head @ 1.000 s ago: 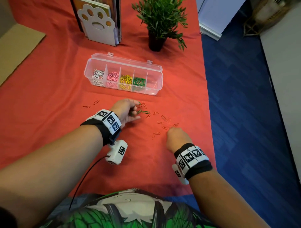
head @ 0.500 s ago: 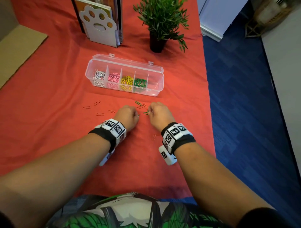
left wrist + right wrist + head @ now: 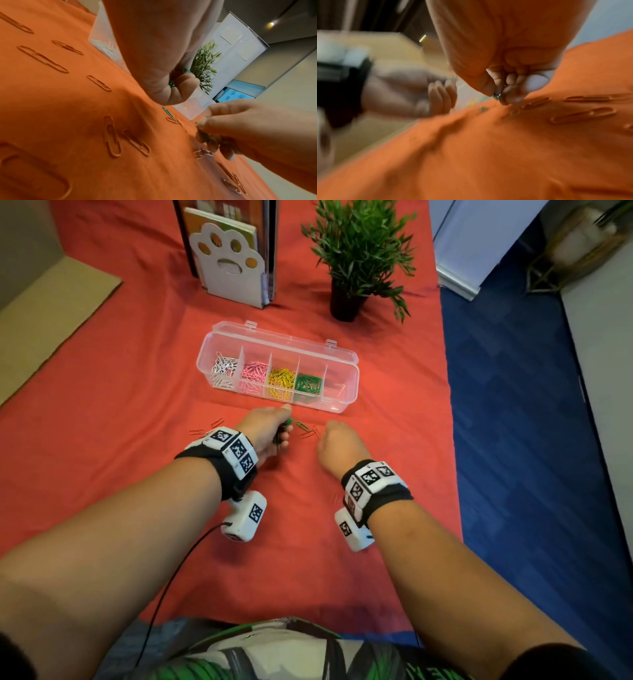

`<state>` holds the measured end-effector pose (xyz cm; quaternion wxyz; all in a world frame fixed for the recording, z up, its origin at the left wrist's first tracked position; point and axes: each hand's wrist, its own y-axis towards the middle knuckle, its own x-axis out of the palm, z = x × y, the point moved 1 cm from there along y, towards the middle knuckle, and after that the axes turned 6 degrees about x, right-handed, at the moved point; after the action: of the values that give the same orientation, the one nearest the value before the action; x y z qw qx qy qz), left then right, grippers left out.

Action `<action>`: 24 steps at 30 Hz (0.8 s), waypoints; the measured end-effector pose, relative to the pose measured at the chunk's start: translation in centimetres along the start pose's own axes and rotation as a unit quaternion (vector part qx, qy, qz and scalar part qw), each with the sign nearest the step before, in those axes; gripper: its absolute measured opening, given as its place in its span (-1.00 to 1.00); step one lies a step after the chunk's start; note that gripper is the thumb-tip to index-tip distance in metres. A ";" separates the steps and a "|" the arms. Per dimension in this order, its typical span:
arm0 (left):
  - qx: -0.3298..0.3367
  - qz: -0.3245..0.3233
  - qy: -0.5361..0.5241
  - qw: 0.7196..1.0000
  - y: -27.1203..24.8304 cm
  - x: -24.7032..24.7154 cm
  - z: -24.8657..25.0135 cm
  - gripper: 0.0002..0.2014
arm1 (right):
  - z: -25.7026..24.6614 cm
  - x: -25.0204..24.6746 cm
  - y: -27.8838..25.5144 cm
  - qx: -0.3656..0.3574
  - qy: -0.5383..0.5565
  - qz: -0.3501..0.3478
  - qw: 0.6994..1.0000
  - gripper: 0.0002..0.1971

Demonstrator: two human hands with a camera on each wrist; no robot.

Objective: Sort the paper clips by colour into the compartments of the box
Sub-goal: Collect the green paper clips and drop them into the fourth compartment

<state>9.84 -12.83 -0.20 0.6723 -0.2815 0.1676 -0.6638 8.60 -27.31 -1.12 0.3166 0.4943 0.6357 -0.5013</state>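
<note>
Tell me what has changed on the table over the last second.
The right hand swept left from the scattered orange clips toward the left hand and now pinches green clips. The left hand edged toward the box, fingers curled on green clips. The box, its sorted clips, the plant and the bookend stayed put.

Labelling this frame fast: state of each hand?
Left hand: closed, holding green paper clips.
Right hand: closed, pinching a green paper clip.
</note>
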 end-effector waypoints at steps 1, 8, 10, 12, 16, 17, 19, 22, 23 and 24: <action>0.008 -0.002 0.017 1.000 0.3 0.2 0.0 -0.75 | 0.4 -0.4 0.0 0.034 0.062 -0.005 0.997 -0.81; 0.000 -0.037 0.043 0.998 1.7 1.6 -0.1 -0.76 | 1.7 -1.3 -1.5 0.190 0.513 -0.085 0.833 -0.73; -0.036 -0.044 -0.019 0.998 1.6 1.6 0.4 -0.76 | 2.0 -1.7 -1.9 0.189 0.581 -0.103 0.785 -0.68; -0.066 -0.042 -0.057 0.995 1.7 1.6 0.6 -0.80 | 2.3 -2.2 -2.1 0.194 0.635 -0.108 0.739 -0.70; 0.075 -0.018 0.240 0.968 2.5 2.0 0.5 -0.89 | 2.6 -2.4 -1.8 0.212 0.607 -0.100 0.760 -0.72; 0.140 -0.011 0.369 0.919 2.7 1.9 0.3 -0.89 | 2.7 -2.3 -1.6 0.213 0.559 -0.094 0.795 -0.70; 0.223 -0.009 0.524 0.822 3.1 1.6 0.1 -0.79 | 2.8 -2.2 -1.2 0.209 0.457 -0.078 0.861 -0.68; 0.272 -0.028 0.605 0.748 3.5 1.4 0.0 -0.83 | 2.6 -2.3 -1.0 0.171 0.384 -0.051 0.906 -0.67; 0.277 -0.033 0.617 0.736 3.5 1.5 -0.1 -0.85 | 2.5 -2.4 -1.0 0.159 0.371 -0.047 0.914 -0.67; 0.278 -0.034 0.626 0.728 3.5 1.6 -0.2 -0.84 | 2.3 -2.6 -1.0 0.149 0.360 -0.043 0.920 -0.68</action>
<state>12.60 -14.57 -2.25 0.4405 0.3923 0.3484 -0.7285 8.29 -30.35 0.81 -0.0325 0.6548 0.6455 -0.3918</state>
